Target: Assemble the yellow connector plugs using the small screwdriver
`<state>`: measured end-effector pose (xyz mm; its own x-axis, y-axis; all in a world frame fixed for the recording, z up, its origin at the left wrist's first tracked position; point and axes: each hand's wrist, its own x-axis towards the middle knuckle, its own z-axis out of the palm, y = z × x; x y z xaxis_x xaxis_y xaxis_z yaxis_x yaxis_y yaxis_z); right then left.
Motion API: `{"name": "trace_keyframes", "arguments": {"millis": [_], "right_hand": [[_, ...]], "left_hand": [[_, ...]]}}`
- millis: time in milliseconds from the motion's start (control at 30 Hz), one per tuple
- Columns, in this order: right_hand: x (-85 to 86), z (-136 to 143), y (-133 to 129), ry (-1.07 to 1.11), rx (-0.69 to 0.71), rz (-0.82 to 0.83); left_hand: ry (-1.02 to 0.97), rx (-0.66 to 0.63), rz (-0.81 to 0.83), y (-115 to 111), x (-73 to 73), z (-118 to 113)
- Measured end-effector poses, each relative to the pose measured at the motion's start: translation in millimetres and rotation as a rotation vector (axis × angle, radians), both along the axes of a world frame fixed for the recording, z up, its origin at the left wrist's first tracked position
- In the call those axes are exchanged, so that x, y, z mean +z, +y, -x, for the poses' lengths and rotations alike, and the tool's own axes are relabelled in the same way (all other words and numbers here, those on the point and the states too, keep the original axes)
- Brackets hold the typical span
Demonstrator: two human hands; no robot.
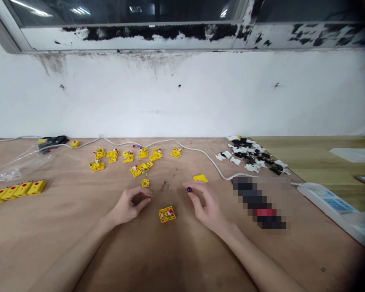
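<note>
Partly hidden purple object point(189, 189), pixelated dark shape point(258, 202)

Left hand point(128, 206) and right hand point(209, 207) seen bare, fingers uncovered to tips. Left forearm point(82, 251) and right forearm point(249, 253) likewise left bare, cut off by lower edge of view. Both forearms shaped long and slim, tapered toward narrow wrists, broadened toward lower edge. Fingers slenderly built, thumbs set wide at base, knuckles softly rounded. Surface of both forearms seen smooth and plain. Nails too small to be made out clearly. Bare stretch shown unbroken from fingertips across wrists and along forearms.
</note>
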<state>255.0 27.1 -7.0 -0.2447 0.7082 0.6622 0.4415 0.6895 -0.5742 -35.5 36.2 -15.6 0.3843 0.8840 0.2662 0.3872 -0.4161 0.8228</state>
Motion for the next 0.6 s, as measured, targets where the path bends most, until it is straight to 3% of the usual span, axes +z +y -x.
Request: {"name": "trace_keyframes", "arguments": {"millis": [100,300,600], "right_hand": [[5.6,12,-12,-0.002,0.035,0.057],[9.3,19,-16,-0.152,0.110,0.271],[19.0,13,-13,-0.433,0.190,0.321]], "left_hand": [[-0.058,0.007,0.029,-4,-0.1,-5],[0.010,-0.054,-0.008,-7,7.0,-8],[0.092,-0.080,-0.030,-8,5.9,-7]]}}
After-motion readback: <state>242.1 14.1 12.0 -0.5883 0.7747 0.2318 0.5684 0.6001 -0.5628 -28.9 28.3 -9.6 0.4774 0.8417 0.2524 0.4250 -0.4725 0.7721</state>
